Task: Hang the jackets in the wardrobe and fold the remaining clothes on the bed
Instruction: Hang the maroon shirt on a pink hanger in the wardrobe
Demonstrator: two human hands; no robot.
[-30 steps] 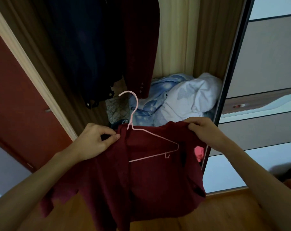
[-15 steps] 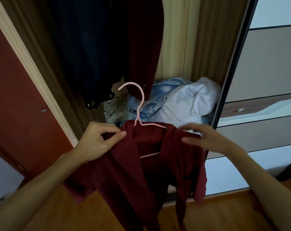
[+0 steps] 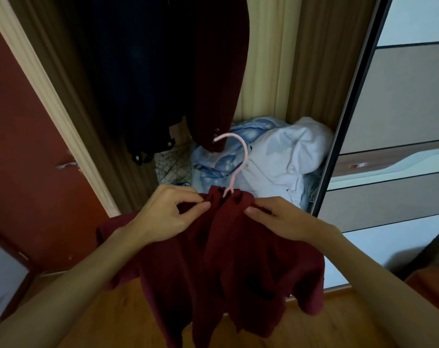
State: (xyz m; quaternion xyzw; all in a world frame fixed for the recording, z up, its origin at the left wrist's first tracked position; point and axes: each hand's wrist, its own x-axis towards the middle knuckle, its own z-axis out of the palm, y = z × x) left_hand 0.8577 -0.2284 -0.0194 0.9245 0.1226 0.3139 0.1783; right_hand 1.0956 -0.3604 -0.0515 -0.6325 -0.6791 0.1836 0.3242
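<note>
Head view: I see two hands, both at work near frame centre. My left hand point(image 3: 163, 214), at about 9 o'clock from the hanger's neck, has thumb and forefinger closed in a narrow pinch on the collar of the maroon jacket point(image 3: 226, 259), with the other fingers curled behind. My right hand point(image 3: 281, 219), at 3 o'clock from the neck, grips the same collar with bent fingers and the thumb tip pressed into the cloth. The one jacket in hand hangs from the collar toward 6 o'clock, bunched, in front of the wood floor point(image 3: 339, 322).

One pink hanger point(image 3: 241, 159) is in view. Only its hook shows, rising out of the collar toward 12 o'clock with the open end turned left; the rest is inside the fabric.

In the wardrobe point(image 3: 311, 71), two garments hang at 12 o'clock: a navy coat point(image 3: 138, 71) and, just beside it on the right, a dark red blazer point(image 3: 218, 71). Below them lie two bundles, blue patterned bedding point(image 3: 213, 162) and white bedding point(image 3: 288, 156), touching.
</note>
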